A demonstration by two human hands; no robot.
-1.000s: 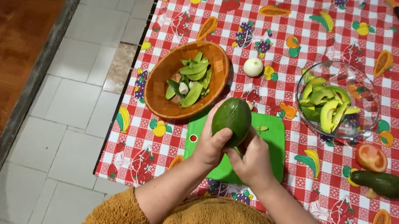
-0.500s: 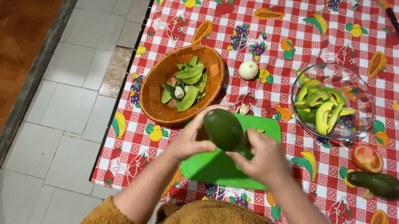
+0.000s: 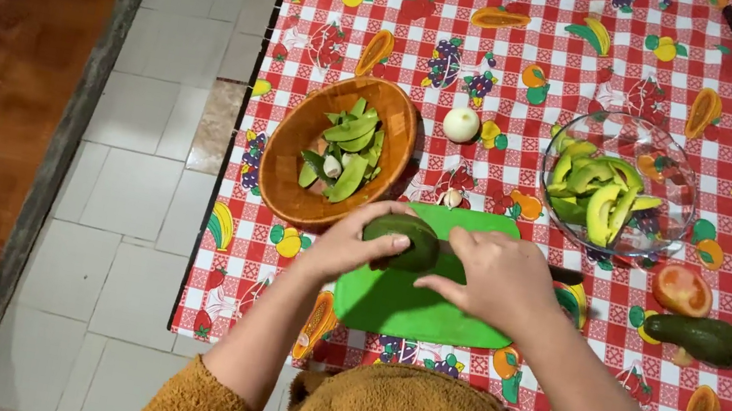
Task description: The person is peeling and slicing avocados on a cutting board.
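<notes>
Since earlier frame we lower avocado (image 3: 402,240) from mid-air onto green cutting board (image 3: 425,296). Left hand (image 3: 349,245) now wraps it from left, fingers curled on top. Right hand (image 3: 499,277) closes palm-down at its right end; what it holds, cannot tell. Risk: round fruit rolls, grip slips. Wooden bowl (image 3: 296,148) of peels just beside.

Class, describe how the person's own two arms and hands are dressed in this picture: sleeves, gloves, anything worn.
Both hands are bare: left hand and right hand wear no gloves, and no rings or watch show. The forearms are uncovered; fuzzy mustard-brown fleece sleeves are pushed up towards the elbows.
</notes>
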